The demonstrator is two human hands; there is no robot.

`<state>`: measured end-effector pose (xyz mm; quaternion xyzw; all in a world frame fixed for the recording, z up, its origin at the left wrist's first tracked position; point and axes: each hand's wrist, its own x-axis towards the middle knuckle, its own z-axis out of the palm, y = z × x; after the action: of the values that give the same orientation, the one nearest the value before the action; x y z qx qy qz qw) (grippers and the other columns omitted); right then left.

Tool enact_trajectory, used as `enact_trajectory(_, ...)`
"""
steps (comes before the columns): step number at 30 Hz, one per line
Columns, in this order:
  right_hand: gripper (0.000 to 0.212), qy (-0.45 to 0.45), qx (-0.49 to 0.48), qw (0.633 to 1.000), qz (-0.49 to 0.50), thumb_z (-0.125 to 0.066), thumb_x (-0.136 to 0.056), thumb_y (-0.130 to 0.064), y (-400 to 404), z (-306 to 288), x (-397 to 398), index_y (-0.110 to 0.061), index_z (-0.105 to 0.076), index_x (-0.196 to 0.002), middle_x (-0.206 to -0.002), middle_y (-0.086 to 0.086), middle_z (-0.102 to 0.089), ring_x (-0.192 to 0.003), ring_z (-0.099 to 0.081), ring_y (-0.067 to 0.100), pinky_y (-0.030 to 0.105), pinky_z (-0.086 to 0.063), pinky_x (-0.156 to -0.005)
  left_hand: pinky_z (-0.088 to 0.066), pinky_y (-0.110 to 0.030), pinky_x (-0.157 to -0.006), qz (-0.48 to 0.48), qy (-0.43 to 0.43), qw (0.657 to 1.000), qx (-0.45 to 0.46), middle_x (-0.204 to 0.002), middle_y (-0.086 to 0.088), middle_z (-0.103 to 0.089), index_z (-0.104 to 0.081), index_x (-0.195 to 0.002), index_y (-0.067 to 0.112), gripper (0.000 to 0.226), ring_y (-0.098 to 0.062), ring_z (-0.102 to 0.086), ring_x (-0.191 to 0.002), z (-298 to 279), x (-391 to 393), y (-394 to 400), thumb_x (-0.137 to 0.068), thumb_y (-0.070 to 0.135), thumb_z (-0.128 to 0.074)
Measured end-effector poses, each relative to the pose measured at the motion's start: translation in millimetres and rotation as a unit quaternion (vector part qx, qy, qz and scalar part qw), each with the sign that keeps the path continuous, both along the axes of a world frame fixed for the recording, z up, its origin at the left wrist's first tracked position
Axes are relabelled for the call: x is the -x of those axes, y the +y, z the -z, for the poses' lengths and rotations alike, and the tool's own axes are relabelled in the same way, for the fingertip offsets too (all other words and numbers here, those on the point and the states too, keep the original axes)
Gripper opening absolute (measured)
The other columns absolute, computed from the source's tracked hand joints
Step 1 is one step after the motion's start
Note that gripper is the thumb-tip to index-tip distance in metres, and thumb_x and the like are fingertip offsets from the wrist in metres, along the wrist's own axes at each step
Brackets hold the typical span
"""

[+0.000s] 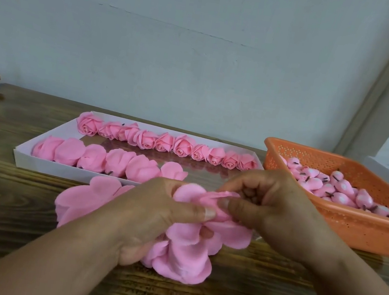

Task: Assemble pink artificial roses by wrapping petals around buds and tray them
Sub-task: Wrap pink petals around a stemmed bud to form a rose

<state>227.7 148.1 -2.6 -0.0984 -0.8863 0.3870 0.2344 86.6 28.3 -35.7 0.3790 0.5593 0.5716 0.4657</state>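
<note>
Over the wooden tabletop [27,197], left hand [151,217] clenched round a bunch of pink petals [187,253], thumb pressed on top. Right hand [272,210] pinching a folded petal [218,197] at the bunch's upper edge. Loose petal stack [86,199] just left. Beyond, white tray [41,161] with a row of finished roses [163,142]. Far right, orange basket [354,223] of buds [342,188].

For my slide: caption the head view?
Both hands fold pink petals before a rose tray and bud basket.
</note>
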Motion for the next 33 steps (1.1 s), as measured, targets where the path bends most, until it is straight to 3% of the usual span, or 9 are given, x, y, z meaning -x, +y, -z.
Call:
enact_trajectory(4,0.008,0.040,0.042,0.997,0.055,-0.069,-0.079,-0.001,1,0,2,-0.007,-0.071,-0.074,-0.055,0.003,-0.061,-0.046,-0.048,0.004,0.015,-0.037,-0.043,-0.058,-0.027,-0.059,-0.050,-0.068,0.996,-0.009,-0.079,-0.023,-0.070,-0.066,-0.094,-0.011,0.015,-0.021,-0.069,-0.065,2,-2,4,-0.086,-0.003,-0.057)
enact_trajectory(8,0.006,0.025,0.040,0.998,0.047,-0.067,-0.081,-0.002,-2,1,3,-0.004,-0.070,-0.076,-0.053,-0.003,-0.059,-0.043,-0.046,0.000,0.013,-0.035,-0.043,-0.055,-0.027,-0.049,-0.119,-0.062,0.991,-0.011,-0.070,-0.021,-0.071,-0.066,-0.091,-0.005,0.022,-0.022,-0.068,-0.056,6,-8,9,-0.095,0.012,-0.053)
enact_trajectory(15,0.009,0.012,0.021,0.999,0.036,-0.066,-0.082,-0.004,-2,1,4,-0.009,-0.069,-0.076,-0.053,-0.004,-0.055,-0.044,-0.043,0.002,0.017,-0.035,-0.045,-0.049,-0.022,-0.037,-0.168,-0.099,0.981,0.016,-0.052,-0.016,-0.065,-0.059,-0.087,-0.007,0.019,-0.020,-0.062,-0.040,7,-9,9,-0.093,0.008,-0.049)
enact_trajectory(17,0.012,0.004,0.000,1.000,0.019,-0.066,-0.082,-0.004,-3,-1,2,-0.014,-0.070,-0.076,-0.054,-0.006,-0.054,-0.046,-0.042,0.002,0.018,-0.035,-0.046,-0.047,-0.022,-0.039,-0.186,-0.102,0.977,0.034,-0.057,-0.016,-0.067,-0.061,-0.091,-0.004,0.021,-0.023,-0.063,-0.046,9,-8,11,-0.093,0.014,-0.052)
enact_trajectory(20,0.016,-0.019,-0.040,0.999,0.004,-0.065,-0.084,-0.004,-5,-3,0,-0.018,-0.070,-0.077,-0.058,-0.003,-0.055,-0.050,-0.042,0.001,0.019,-0.035,-0.048,-0.053,-0.038,-0.067,-0.227,-0.042,0.972,0.041,-0.080,-0.020,-0.069,-0.066,-0.089,0.003,0.019,-0.033,-0.066,-0.076,10,-6,16,-0.091,0.019,-0.057)
enact_trajectory(25,0.020,-0.058,-0.086,0.995,0.013,-0.062,-0.085,-0.002,-9,-5,-1,-0.020,-0.070,-0.078,-0.070,0.003,-0.063,-0.055,-0.049,0.009,0.027,-0.040,-0.052,-0.047,-0.029,-0.062,-0.170,0.055,0.984,0.010,-0.064,-0.011,-0.070,-0.068,-0.064,0.008,0.033,-0.024,-0.066,-0.060,7,-15,8,-0.093,0.019,-0.054)
enact_trajectory(29,0.019,-0.084,-0.132,0.987,0.028,-0.059,-0.087,-0.007,-10,-6,-2,-0.022,-0.070,-0.087,-0.072,0.002,-0.064,-0.059,-0.052,0.019,0.032,-0.042,-0.056,-0.052,-0.045,-0.087,-0.127,0.138,0.982,-0.015,-0.076,-0.006,-0.075,-0.072,-0.077,0.012,0.037,-0.025,-0.070,-0.081,6,-21,4,-0.095,0.035,-0.049)
enact_trajectory(31,0.018,-0.082,-0.135,0.987,0.034,-0.057,-0.088,-0.009,-10,-6,-2,-0.022,-0.071,-0.088,-0.071,0.001,-0.064,-0.054,-0.047,0.010,0.027,-0.039,-0.053,-0.050,-0.040,-0.076,-0.119,0.169,0.978,-0.030,-0.073,-0.005,-0.070,-0.068,-0.076,0.009,0.043,-0.028,-0.063,-0.071,3,-22,2,-0.093,0.042,-0.047)
enact_trajectory(33,0.016,-0.069,-0.119,0.989,0.046,-0.058,-0.088,-0.010,-10,-6,-1,-0.020,-0.071,-0.085,-0.063,-0.004,-0.061,-0.050,-0.043,0.003,0.020,-0.034,-0.048,-0.038,-0.029,-0.061,-0.114,0.192,0.974,-0.041,-0.061,-0.002,-0.052,-0.062,-0.066,0.012,0.043,-0.016,-0.047,-0.059,3,-24,0,-0.092,0.042,-0.046)
